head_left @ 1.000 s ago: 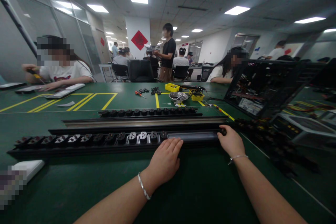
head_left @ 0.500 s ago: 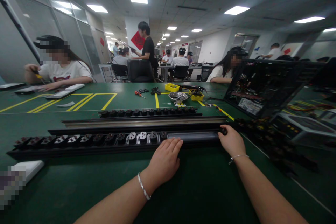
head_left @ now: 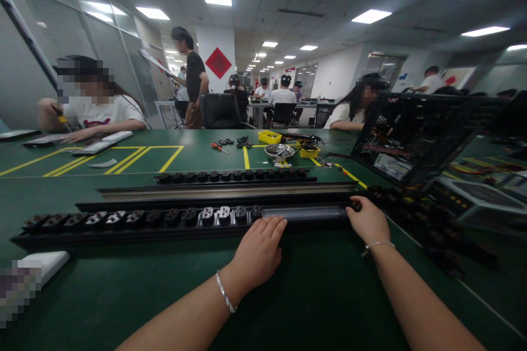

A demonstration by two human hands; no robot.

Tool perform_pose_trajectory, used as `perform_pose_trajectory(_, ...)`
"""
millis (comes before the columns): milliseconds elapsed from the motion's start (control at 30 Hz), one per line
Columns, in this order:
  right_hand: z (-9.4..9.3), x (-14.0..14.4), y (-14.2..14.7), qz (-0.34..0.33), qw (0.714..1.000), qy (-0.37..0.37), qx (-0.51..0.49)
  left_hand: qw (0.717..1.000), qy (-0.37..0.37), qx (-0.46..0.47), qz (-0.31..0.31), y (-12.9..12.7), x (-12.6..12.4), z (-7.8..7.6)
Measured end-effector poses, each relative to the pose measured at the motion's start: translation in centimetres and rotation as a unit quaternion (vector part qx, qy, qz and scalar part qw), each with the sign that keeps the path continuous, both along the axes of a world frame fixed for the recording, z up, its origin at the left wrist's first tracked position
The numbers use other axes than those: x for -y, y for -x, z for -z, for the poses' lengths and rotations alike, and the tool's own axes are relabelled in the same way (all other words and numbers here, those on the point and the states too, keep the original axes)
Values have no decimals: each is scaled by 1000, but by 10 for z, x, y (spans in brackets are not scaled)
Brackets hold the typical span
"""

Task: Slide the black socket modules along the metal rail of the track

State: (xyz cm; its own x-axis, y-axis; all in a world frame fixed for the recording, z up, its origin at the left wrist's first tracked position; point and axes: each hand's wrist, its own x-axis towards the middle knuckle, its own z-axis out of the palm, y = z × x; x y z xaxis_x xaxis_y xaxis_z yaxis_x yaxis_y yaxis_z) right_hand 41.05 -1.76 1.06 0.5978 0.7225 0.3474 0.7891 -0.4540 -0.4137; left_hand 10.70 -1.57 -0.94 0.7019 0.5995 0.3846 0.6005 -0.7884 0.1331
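Note:
A long black power-strip rail [head_left: 307, 214] lies across the table in front of me. Several black socket modules [head_left: 173, 215] fill its channel on the left, and bare channel runs to the right of them. My left hand [head_left: 260, 247] rests on the rail beside the last module, fingers stretched out and lying flat together over the near edge. At the rail's right end my right hand [head_left: 370, 222] pinches a small black socket module [head_left: 357, 206], mostly covered by the fingers.
Behind lie another rail [head_left: 230, 192] and a further socket row [head_left: 226, 176]. Loose dark parts [head_left: 436, 230] are heaped at right near an open computer case [head_left: 415, 137]. A metal bowl [head_left: 280, 151], yellow bins [head_left: 269, 136] and a screwdriver [head_left: 219, 148] stand farther back. Co-workers sit opposite.
My right hand has shifted slightly right along the rail with the small black socket module. My left hand stays put. A standing person in the background has moved left.

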Motion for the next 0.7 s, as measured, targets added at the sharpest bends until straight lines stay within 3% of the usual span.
perform_pose_trajectory(700, -1, 0, -13, 26, 999, -1, -19, 1000, 3, -9, -2, 0, 0, -2)
